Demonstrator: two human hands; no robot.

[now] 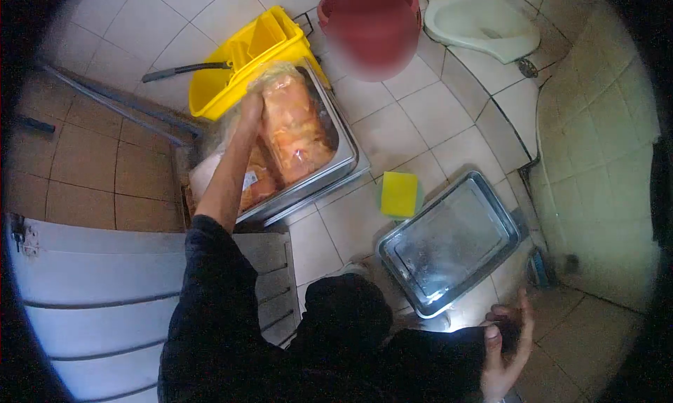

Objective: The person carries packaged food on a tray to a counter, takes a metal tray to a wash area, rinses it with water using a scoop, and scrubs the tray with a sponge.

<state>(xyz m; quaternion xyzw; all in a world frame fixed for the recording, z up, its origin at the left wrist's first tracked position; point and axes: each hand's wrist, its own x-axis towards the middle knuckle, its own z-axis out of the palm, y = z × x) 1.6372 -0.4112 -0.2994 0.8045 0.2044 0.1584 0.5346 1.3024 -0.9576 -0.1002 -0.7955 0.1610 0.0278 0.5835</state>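
Observation:
My left hand (251, 114) reaches forward and is closed on the upper end of a clear plastic bag of pinkish-orange raw meat (298, 126); part of its fingers is hidden behind the plastic. That bag rests in a deep metal pan (343, 151), beside a second bag of meat (261, 182) with a small white label. Low on the right, my right hand (508, 354) is raised with fingers apart and holds nothing. Nearest to it lies a shallow metal tray (452, 242), its inside looking wet, on the tiled floor.
Behind the pan stands a yellow mop bucket (210, 94) with a dark handle. A dark red bucket (369, 31) and a squat toilet (480, 24) are farther back. A yellow square container (399, 194) sits beside the tray. White slatted panels (98, 277) line the left.

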